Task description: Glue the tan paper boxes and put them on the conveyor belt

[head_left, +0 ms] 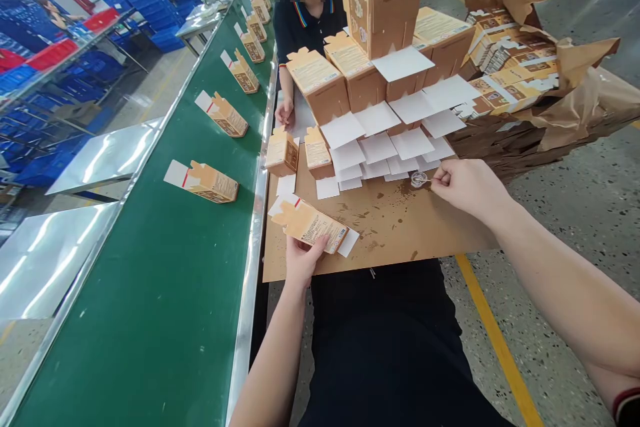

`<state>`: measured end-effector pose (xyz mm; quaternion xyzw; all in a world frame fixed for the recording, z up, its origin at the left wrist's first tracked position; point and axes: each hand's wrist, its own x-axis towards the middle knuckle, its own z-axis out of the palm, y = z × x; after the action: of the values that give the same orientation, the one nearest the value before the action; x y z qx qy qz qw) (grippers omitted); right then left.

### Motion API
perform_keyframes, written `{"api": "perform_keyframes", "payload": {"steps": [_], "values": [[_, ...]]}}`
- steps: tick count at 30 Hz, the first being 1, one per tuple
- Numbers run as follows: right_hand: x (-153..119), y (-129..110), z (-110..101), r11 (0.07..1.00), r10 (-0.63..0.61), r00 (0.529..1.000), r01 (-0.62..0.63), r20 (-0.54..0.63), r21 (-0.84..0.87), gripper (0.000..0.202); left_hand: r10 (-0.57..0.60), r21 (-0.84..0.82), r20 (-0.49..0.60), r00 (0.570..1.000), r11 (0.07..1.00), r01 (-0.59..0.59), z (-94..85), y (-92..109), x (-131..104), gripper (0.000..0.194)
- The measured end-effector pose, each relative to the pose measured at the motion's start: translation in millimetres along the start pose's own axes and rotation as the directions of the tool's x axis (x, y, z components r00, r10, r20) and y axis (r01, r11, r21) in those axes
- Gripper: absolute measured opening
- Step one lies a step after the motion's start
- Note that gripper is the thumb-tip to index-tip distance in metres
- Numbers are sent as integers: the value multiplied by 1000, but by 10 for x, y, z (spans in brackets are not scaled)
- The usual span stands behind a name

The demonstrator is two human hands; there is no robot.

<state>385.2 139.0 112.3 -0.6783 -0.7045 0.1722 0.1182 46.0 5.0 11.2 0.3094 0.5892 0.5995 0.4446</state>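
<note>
My left hand [303, 260] grips a tan printed carton [320, 228] over the near edge of a brown cardboard sheet [390, 233]; white flaps stick out at both its ends. At the right side of the sheet, the fingers of my right hand [457, 183] pinch a small clear coiled item [419, 179], too small to name. Beyond both hands stand stacked cartons [367, 83] with white flaps [375, 147] jutting toward me. Two small cartons [283, 152] stand at the sheet's left side.
A green conveyor [165, 293] with a metal rim runs along the left, carrying a row of open cartons [214, 183]. A person [310, 13] sits behind the stack. Flat cartons in brown paper [520, 60] lie at the right.
</note>
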Motion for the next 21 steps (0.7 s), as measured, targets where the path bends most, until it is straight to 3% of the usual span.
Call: {"api": "perform_keyframes", "payload": {"steps": [4,8,11,15,18,21], "values": [[-23,69,39,1000,11,1000,-11,2,3,19,-10,0,-3,1000,1000,10,-21,-2,10,85],[-146,232,72,996,0,993,10,-122,86,12,-13,0,-1,1000,1000,13,-19,3,-9,83],[-175,274,71,993,5,990,12,-141,118,13,7,26,7,1000,1000,-7,5,18,-30,87],[-273,200,107,972,-94,983,124,-155,199,15,7,62,4,1000,998,-8,7,58,5,85],[-574,59,347,900,-203,959,262,-196,348,13,-38,61,17,999,997,37,-26,88,84,79],[-975,-155,805,767,-381,903,429,-199,477,18,-56,52,29,998,997,55,-50,100,142,79]]}}
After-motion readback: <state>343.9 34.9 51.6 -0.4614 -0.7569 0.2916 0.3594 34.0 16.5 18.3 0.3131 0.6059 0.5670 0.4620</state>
